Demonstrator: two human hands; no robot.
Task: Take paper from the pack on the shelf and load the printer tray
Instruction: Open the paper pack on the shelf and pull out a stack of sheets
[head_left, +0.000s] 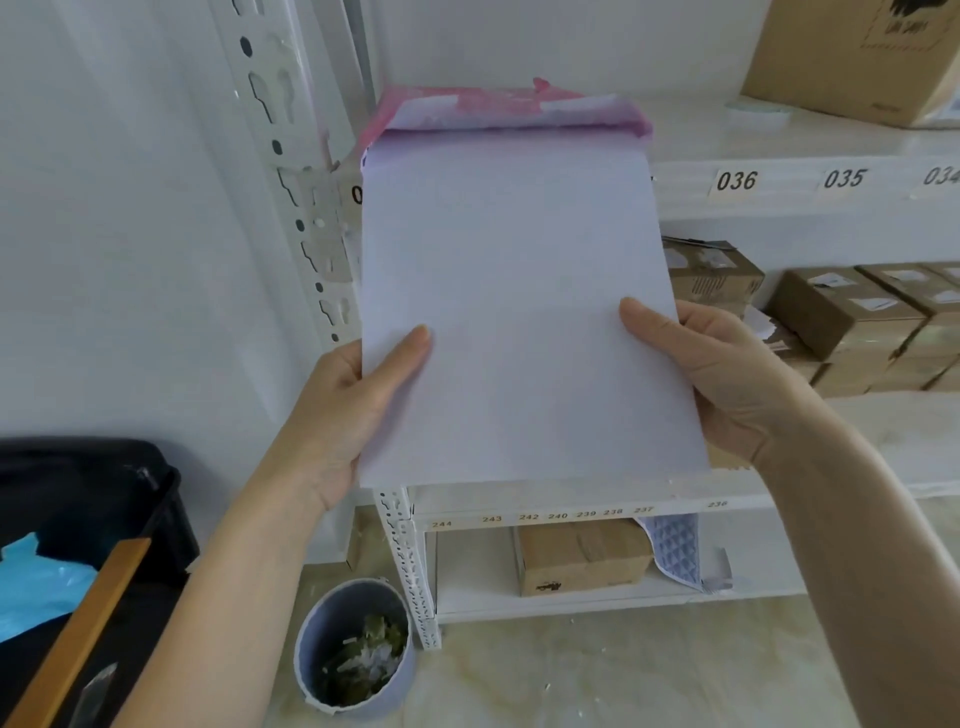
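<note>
A stack of white paper (519, 291) sticks out toward me from the torn pink pack (498, 109) on the upper shelf (779, 150). The far end of the stack is still inside the wrapper. My left hand (358, 400) grips the stack's left edge, thumb on top. My right hand (717, 374) grips its right edge the same way. No printer tray can be made out for sure.
White metal shelving with numbered labels holds cardboard boxes (852, 312) on the right and one box (582, 556) low down. A grey bin (353, 649) with scraps stands on the floor. A black container (88, 499) with blue plastic and a wooden strip sits at lower left.
</note>
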